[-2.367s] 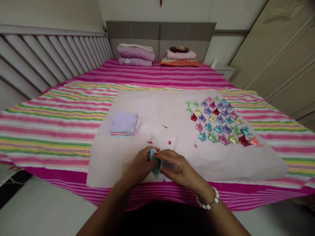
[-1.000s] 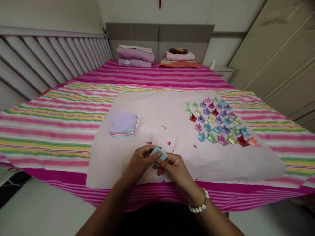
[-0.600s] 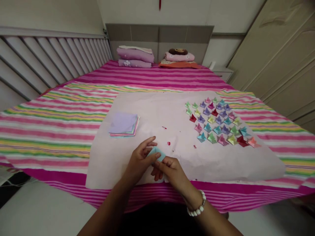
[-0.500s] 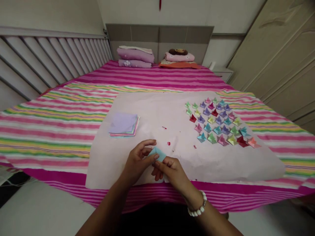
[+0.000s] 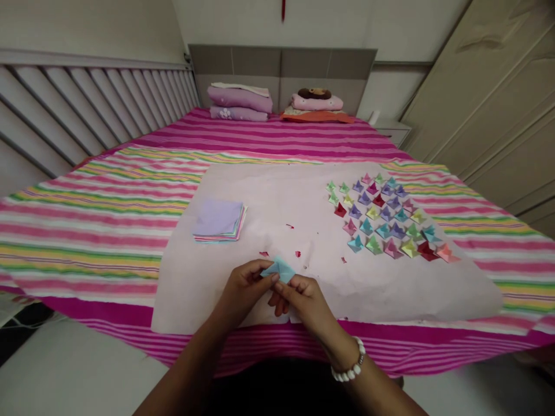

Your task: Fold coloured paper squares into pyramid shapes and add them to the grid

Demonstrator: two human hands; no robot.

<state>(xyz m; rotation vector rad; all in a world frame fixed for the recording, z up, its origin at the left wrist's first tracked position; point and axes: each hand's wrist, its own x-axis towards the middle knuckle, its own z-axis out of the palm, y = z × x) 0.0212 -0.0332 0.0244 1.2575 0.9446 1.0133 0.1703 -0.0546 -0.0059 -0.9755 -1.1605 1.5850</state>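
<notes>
A small light-blue folded paper piece sits pinched between both my hands just above the near edge of a pale pink sheet. My left hand grips its left side with thumb and fingers closed. My right hand, with a white bead bracelet at the wrist, pinches its right side. A stack of pastel paper squares lies to the left on the sheet. Several small folded paper shapes in many colours are laid in rows to the right.
The sheet covers a bed with a pink striped cover. Tiny red paper scraps lie near my hands. Folded bedding and a pillow lie by the headboard. A slatted wall runs on the left, wardrobe doors on the right.
The blue paper has gone from held upright to lying flatter between my fingers, and the fingers of my left hand have closed onto it. My hands stay in nearly the same spot.
</notes>
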